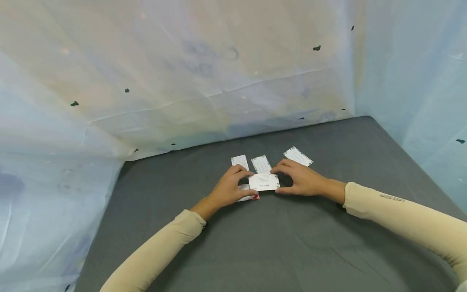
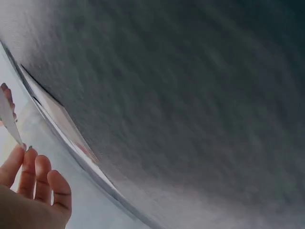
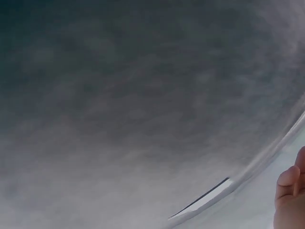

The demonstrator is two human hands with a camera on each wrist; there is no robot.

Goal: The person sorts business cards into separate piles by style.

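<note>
You see a grey counter (image 1: 292, 243) backed by a pale plastic sheet (image 1: 182, 73); on the counter, one white packet (image 1: 298, 156) lies toward that sheet.

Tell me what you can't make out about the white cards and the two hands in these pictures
- Print on the held card: head view, too small to read.
- Card under the left hand: head view, mostly covered; only a red-marked corner shows.
- Right hand: right wrist view shows only a fingertip at the frame edge.
- Both wrist views: mostly blurred grey table cover, cards seen edge-on.
</note>
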